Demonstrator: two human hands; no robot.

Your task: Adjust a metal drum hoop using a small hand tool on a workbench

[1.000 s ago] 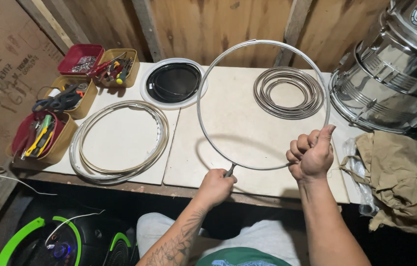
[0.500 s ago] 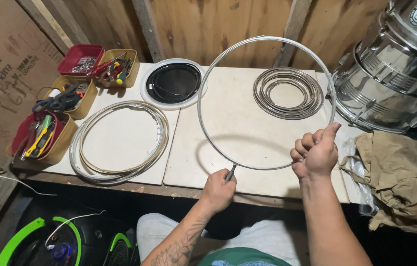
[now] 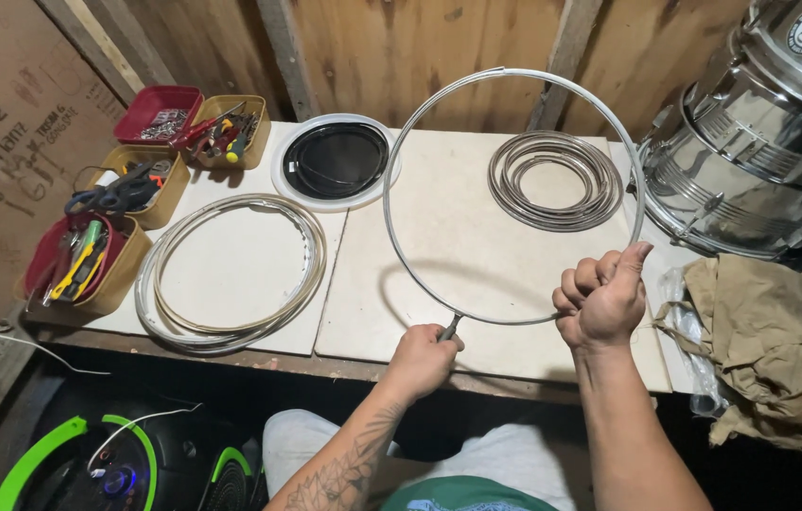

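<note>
I hold a large thin metal hoop (image 3: 401,142) upright over a pale tabletop (image 3: 439,237). My left hand (image 3: 423,358) grips a small dark tool against the hoop's bottom edge. My right hand (image 3: 601,295) is closed around the hoop's lower right rim, thumb raised along it. A stack of large hoops (image 3: 230,274) lies flat on the table to the left. A coil of smaller metal rings (image 3: 556,180) lies behind the held hoop, to the right.
A white-rimmed black drumhead (image 3: 336,161) lies at the back. Trays of hand tools (image 3: 88,255) line the left edge. A shiny metal drum (image 3: 760,142) stands at right, beside an olive cloth (image 3: 760,341). Wooden wall behind. A black and green device (image 3: 126,464) sits below.
The hoop has shifted slightly to the right and up. My right hand has moved right along the rim and its thumb has lifted; my left hand keeps the tool at the bottom edge.
</note>
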